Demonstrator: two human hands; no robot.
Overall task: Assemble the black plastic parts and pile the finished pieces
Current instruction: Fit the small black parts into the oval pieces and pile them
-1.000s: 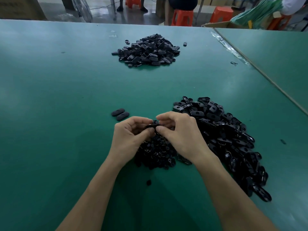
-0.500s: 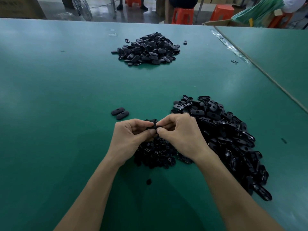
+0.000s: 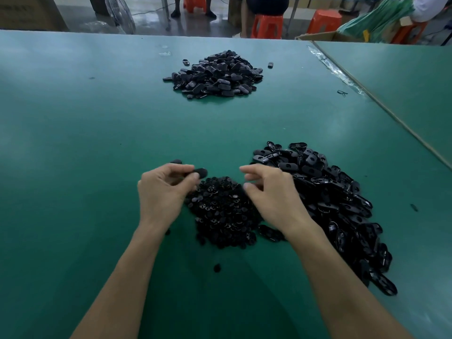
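My left hand pinches a black oval assembled piece between thumb and fingers, above the left edge of a heap of small black inserts. My right hand hovers over the right side of that heap, fingers loosely curled and holding nothing. A large heap of black oval shells lies to the right of my right hand. One finished piece peeks out on the green table just beyond my left hand's fingers. A far pile of black pieces sits at the table's back centre.
A single small black part lies on the table between my forearms. A second green table adjoins on the right, with a seam between them. Orange stools and seated people are beyond the far edge.
My hands have parted: the left moved left, keeping the joined piece, and the right let go and drew right. The two loose pieces by the left hand are now mostly hidden.
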